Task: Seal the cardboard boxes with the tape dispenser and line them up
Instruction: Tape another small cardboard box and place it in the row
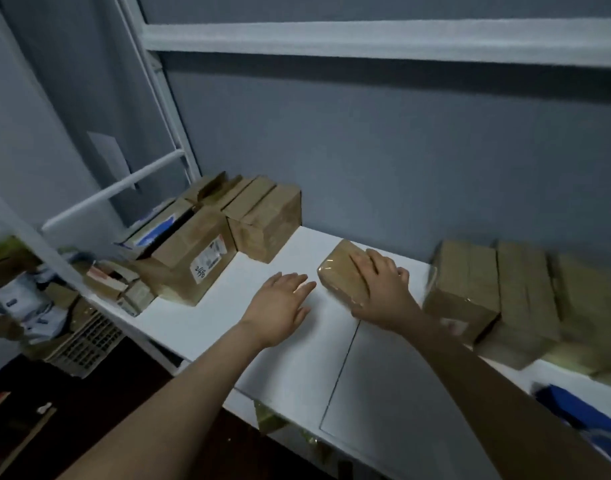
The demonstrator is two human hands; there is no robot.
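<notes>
— What is lying nearest on the bench [297, 368]?
— Crumpled scraps of clear tape [267, 419] are hanging at its near edge. A blue thing [581, 410], too blurred to name, is sitting at the near right corner.
— And the hands?
— The left hand [283, 306] is reaching palm down over bare bench, just left of the middle; I cannot tell whether it is touching. Its grip is slack, with the fingers straight and holding nothing. The right hand [383, 289] is lying over a small box [342, 275], just beside the left fingertips. Its grip is clasping the box's right end, fingers spreading across the top and thumb hooking round the near edge.
— How is that box lying?
— Flat, angled, toward the back edge, with glossy tape shining along its sides.
— What is standing beyond?
— A row of boxes [470, 292], blurred, is standing side by side along the right, near the right wrist. At the far left corner a cluster of boxes [266, 220] is sitting against the wall, with a labelled box [193, 261] lying in front of it.
</notes>
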